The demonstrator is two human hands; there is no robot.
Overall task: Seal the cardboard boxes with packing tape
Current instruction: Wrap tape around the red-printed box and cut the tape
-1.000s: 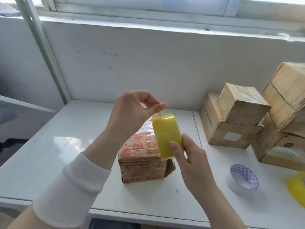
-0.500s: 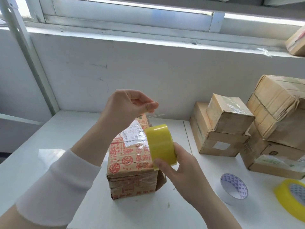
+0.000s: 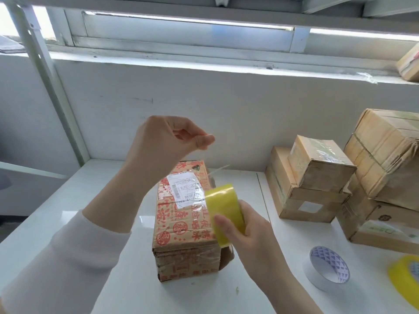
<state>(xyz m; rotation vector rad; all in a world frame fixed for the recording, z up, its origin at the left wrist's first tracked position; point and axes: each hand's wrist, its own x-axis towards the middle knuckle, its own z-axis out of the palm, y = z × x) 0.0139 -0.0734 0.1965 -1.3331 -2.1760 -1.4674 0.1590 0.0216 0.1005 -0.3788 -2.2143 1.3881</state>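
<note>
Setting: white table (image 3: pixel 68 211) under a window sill, taped boxes (image 3: pixel 317 177) stacked far right.
Box: red-printed cardboard box (image 3: pixel 181 227) at table centre, white label on top, near flap loose.
Right hand (image 3: pixel 251 232): wrapped around yellow tape roll (image 3: pixel 224 209).
Left hand (image 3: pixel 167 141): fingertips pinched on the clear tape end (image 3: pixel 217 171).
Risk: thin strip may twist or stick to itself if pulled slack.

We see a yellow tape roll (image 3: pixel 225 214), a brown box (image 3: pixel 181 225) with red print, and a white worktop (image 3: pixel 127 279).
</note>
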